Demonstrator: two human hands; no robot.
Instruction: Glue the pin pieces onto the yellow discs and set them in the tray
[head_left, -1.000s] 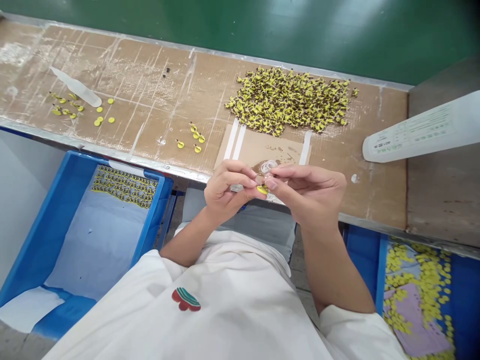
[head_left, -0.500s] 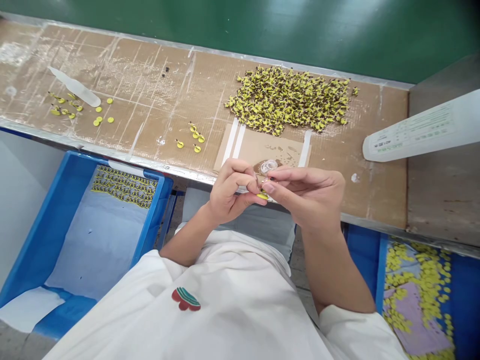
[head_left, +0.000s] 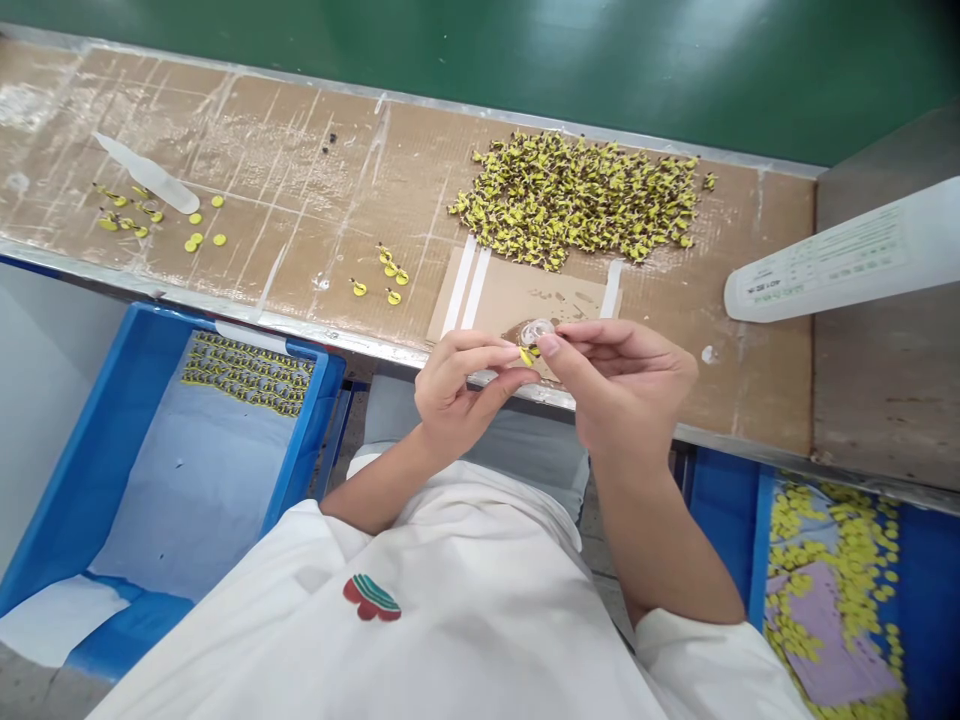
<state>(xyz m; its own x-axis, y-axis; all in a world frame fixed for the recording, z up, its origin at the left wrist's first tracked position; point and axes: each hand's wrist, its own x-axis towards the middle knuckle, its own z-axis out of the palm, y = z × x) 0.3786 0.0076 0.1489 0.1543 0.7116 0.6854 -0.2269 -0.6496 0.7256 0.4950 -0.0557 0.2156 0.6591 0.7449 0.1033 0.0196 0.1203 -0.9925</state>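
Note:
At the table's front edge, my left hand (head_left: 466, 385) pinches a small yellow disc (head_left: 526, 357) between thumb and fingertips. Close against it, my right hand (head_left: 626, 385) has thumb and forefinger pressed together on a tiny yellow-and-dark figure, mostly covered by the fingers. The two pieces meet or nearly meet; I cannot tell which. Just behind the fingertips is a small clear round dish (head_left: 537, 330) on a cardboard sheet (head_left: 517, 285) with white tape strips. Beyond the sheet lies a large heap of small yellow-and-dark figures (head_left: 585, 195).
Left on the table are several discs with figures (head_left: 394, 297), loose yellow discs (head_left: 219, 240) and a white nozzle-shaped piece (head_left: 150, 175). A white bottle (head_left: 840, 255) juts in from the right. Blue crates (head_left: 67, 470) flank me, the right one holding yellow discs (head_left: 870, 560).
Both hands have risen slightly towards the dish. The yellow disc has tilted in my left fingers, which have straightened a little. Things on the table stay put.

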